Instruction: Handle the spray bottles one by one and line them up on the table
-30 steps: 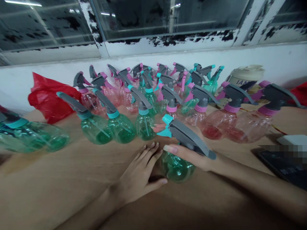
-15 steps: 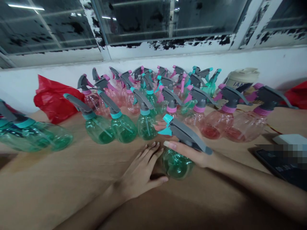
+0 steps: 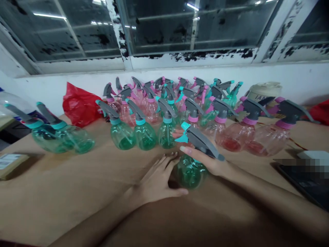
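Note:
A green spray bottle with a grey and turquoise trigger head stands in front of me. My right hand is wrapped round its neck, just under the head, and its far fingers show behind the nozzle. To the left of that bottle, my left hand rests low by the tabletop, thumb and fingers apart, holding nothing. Whether its fingertips touch the bottle I cannot tell. Just beyond my hands stands another green spray bottle, and pink spray bottles are lined up to its right.
Several more pink and green bottles crowd back to the wall. Two green bottles stand at the left, near a red plastic bag and a small box. A phone, a white block and a beige container are at right.
The view has swung left, so the table's left side shows more. My right hand stays on the green spray bottle, and my left hand remains spread beside it.

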Demonstrator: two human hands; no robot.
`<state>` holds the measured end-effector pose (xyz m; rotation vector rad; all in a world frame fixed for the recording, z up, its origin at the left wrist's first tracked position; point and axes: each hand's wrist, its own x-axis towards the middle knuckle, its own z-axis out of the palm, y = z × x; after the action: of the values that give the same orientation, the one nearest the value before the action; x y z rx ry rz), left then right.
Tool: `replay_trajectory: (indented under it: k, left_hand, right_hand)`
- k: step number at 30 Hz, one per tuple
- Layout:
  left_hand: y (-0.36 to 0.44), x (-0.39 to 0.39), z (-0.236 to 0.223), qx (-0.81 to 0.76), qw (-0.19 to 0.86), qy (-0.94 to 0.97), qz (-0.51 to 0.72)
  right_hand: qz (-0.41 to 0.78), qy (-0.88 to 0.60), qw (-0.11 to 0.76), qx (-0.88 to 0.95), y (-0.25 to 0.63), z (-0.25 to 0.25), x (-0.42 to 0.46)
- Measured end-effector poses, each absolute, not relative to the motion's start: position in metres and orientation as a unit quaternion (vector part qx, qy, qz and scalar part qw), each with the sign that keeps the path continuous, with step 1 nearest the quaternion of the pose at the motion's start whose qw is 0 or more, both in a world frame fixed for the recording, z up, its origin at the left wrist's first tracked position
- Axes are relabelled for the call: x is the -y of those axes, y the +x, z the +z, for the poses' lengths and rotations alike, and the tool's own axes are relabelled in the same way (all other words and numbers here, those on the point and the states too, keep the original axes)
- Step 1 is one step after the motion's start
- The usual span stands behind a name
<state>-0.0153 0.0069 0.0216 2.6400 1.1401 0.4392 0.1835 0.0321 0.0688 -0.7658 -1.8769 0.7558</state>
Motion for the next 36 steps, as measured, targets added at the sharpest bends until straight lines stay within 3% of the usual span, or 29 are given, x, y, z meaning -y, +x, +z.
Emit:
replay_trajectory:
  k: [6,21,26,32,36]
  left_hand:
    - [-0.038,0.012,0.025,-0.417,0.116,0.883,0.182]
    - [-0.110,0.088,0.035,-0.551,0.014,0.770,0.322]
    - [-0.142,0.092,0.027,-0.592,0.005,0.726,0.350]
    - [-0.192,0.079,0.031,-0.619,0.096,0.671,0.398]
    - [-0.222,0.049,0.033,-0.619,0.005,0.679,0.395]
  right_hand:
    - [0.361,-0.264,0.491,0.748,0.151,0.074,-0.024]
    - [0.366,-0.173,0.473,0.782,0.027,0.080,0.000]
    - [0.344,-0.174,0.406,0.828,-0.006,0.095,-0.001]
    - [0.233,-0.166,0.224,0.932,-0.002,0.127,-0.023]
    - [0.163,-0.257,0.277,0.912,0.009,0.163,-0.041]
